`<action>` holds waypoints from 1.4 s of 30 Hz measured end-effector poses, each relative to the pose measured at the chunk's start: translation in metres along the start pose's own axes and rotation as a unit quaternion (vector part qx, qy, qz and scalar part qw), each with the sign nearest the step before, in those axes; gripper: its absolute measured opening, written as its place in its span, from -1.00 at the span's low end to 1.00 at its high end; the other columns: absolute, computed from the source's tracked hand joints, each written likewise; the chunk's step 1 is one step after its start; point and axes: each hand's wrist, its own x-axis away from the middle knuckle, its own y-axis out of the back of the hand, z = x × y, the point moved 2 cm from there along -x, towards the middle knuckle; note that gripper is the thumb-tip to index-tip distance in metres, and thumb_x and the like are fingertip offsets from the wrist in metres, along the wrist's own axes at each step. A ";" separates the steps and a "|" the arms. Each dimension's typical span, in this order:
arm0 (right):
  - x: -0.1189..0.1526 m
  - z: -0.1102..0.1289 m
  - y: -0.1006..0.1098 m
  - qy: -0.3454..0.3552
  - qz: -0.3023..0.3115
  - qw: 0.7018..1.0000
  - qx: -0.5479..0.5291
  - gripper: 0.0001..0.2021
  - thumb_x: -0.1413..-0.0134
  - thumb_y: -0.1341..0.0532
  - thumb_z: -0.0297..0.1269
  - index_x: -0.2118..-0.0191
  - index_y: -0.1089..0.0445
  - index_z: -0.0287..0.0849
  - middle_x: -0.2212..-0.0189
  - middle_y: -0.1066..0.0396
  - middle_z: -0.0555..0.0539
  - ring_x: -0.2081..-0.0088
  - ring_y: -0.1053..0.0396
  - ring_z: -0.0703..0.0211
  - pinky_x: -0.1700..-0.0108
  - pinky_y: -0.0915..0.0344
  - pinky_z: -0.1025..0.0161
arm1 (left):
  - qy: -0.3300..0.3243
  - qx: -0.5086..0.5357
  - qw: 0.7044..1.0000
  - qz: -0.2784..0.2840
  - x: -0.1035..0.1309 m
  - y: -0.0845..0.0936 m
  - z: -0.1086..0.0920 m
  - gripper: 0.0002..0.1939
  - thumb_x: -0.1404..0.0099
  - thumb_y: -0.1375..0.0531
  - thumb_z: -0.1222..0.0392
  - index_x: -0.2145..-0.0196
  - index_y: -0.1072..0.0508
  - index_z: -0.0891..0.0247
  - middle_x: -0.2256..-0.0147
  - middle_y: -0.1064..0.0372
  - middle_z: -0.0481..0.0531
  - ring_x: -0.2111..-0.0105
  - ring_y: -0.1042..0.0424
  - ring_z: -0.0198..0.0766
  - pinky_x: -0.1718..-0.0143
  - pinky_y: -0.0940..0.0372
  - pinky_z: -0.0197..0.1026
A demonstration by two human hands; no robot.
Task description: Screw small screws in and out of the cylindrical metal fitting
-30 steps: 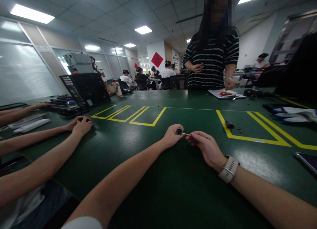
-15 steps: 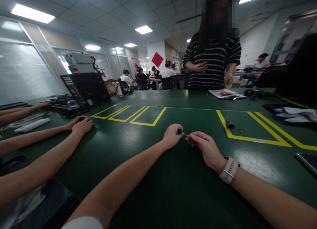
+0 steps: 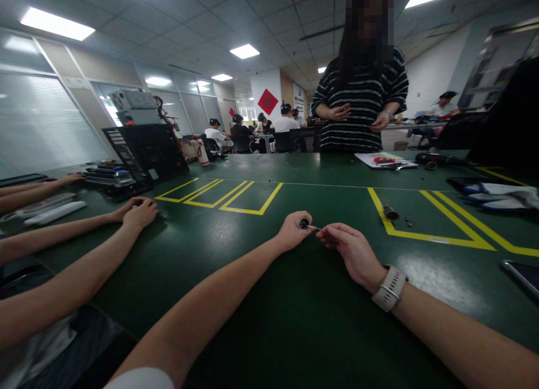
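Note:
My left hand [image 3: 292,232] is wrapped around a small round metal part [image 3: 304,224], whose dark hollow end faces me. In the fingertips of my right hand [image 3: 349,251] is a thin metal rod [image 3: 314,227]; its far tip reaches the rim of the hollow part. Whether the tip goes inside, I cannot tell. Off to the right, another metal cylinder [image 3: 391,213] lies on its side across the yellow tape. Beside it are several tiny dark pieces [image 3: 407,219].
Yellow tape [image 3: 442,240] marks areas on the green table [image 3: 252,299]. At right lie gloves [image 3: 501,195] and a phone-like device [image 3: 522,277]. A co-worker's hands [image 3: 141,211] rest at left near a black computer case [image 3: 147,153]. Another person [image 3: 357,108] stands opposite.
The hollow part has tilted so its opening faces me more, and more of the rod shows between my hands. The standing person's hand on the right has risen to the waist.

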 end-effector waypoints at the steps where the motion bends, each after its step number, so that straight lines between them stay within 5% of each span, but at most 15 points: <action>1: 0.000 0.000 0.000 0.002 -0.001 1.000 0.000 -0.83 0.09 -0.26 -0.15 0.44 -0.46 -0.13 0.36 -0.47 -0.08 0.28 -0.35 0.09 0.22 -0.21 0.14 | -0.003 0.001 1.000 0.002 0.000 0.000 0.000 -0.85 -0.08 -0.21 0.20 0.48 -0.30 0.32 0.51 -0.20 -0.12 0.50 -0.20 -0.40 0.46 -0.14 -0.33; 12: 0.001 -0.002 -0.003 0.007 0.003 0.999 0.032 -0.83 0.09 -0.26 -0.15 0.44 -0.46 -0.15 0.39 -0.47 -0.08 0.30 -0.34 0.10 0.23 -0.20 0.16 | 0.004 -0.188 0.982 -0.014 0.001 0.001 -0.004 -0.96 -0.11 -0.16 0.30 0.47 -0.34 0.29 0.46 -0.25 -0.06 0.41 -0.23 -0.31 0.35 -0.15 -0.25; 28: -0.001 -0.004 0.000 0.013 0.003 1.000 0.012 -0.82 0.10 -0.27 -0.13 0.44 -0.46 -0.13 0.38 -0.47 -0.07 0.31 -0.34 0.11 0.24 -0.20 0.16 | 0.005 -0.041 0.999 -0.018 0.000 0.002 0.000 -0.88 -0.08 -0.18 0.26 0.52 -0.29 0.31 0.52 -0.19 -0.12 0.49 -0.20 -0.38 0.42 -0.14 -0.31; 42: 0.001 -0.003 -0.003 0.007 0.012 0.999 0.035 -0.86 0.04 -0.24 -0.19 0.43 -0.47 -0.14 0.38 -0.46 -0.06 0.30 -0.33 0.13 0.22 -0.18 0.16 | 0.003 -0.193 0.981 -0.035 0.001 0.001 -0.002 -0.95 -0.12 -0.14 0.31 0.49 -0.33 0.28 0.47 -0.24 -0.06 0.42 -0.23 -0.31 0.38 -0.13 -0.26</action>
